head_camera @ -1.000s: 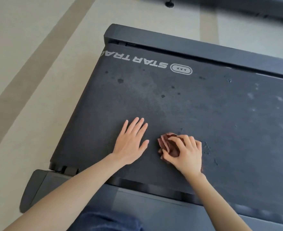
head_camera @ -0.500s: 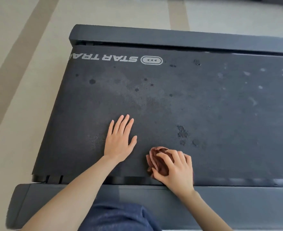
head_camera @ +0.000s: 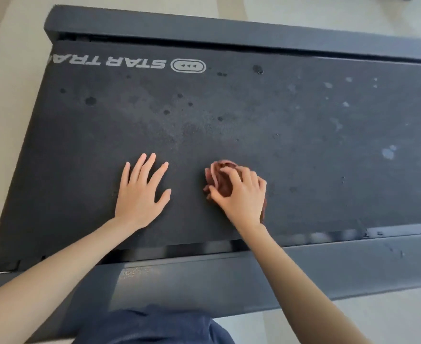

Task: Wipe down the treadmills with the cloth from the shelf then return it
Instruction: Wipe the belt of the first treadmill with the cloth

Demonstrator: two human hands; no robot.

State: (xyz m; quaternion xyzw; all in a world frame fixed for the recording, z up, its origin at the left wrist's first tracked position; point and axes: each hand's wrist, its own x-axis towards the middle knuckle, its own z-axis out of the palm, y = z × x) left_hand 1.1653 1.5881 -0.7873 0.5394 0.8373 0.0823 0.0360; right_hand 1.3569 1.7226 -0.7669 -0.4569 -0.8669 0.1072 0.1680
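Broadly, the treadmill belt fills the view, its long axis running left to right across the person, with a dark rail along its near edge. The left hand lies flat on the belt just left of the working grip, fingers spread and holding nothing. The right hand curls its fingers over the bunched reddish cloth, a closed grip pressing it onto the belt, the cloth poking out ahead of the fingers. Pale smudges lie well to the grip's right and dark spots ahead and left. The right hand is nearer the pale patch, so a sweep rightward along the belt looks likeliest.
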